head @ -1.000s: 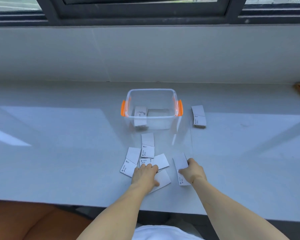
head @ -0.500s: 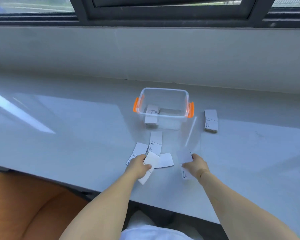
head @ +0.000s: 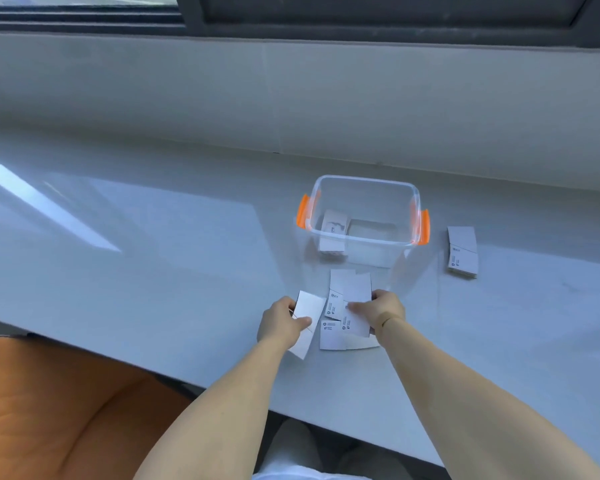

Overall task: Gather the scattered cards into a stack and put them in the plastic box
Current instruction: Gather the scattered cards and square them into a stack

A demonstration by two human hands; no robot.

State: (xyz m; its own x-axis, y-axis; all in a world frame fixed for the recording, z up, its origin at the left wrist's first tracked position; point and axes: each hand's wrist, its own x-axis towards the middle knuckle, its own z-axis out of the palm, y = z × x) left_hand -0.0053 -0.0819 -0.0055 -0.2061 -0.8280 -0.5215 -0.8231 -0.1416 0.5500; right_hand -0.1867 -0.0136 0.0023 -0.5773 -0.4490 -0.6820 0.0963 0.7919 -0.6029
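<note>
A clear plastic box with orange handles stands on the pale counter, a small stack of cards inside at its left. My left hand grips a few white cards lifted off the counter. My right hand pinches a white card just right of them. Under and between the hands lie two more loose cards, and another card pokes out behind the right one.
A separate stack of cards lies on the counter right of the box. The counter's front edge runs below my hands, with an orange-brown seat at lower left. A wall and a window frame rise behind.
Both hands have lifted cards off the counter and come closer together. The right hand moved left with its card. The camera view has swung left.
</note>
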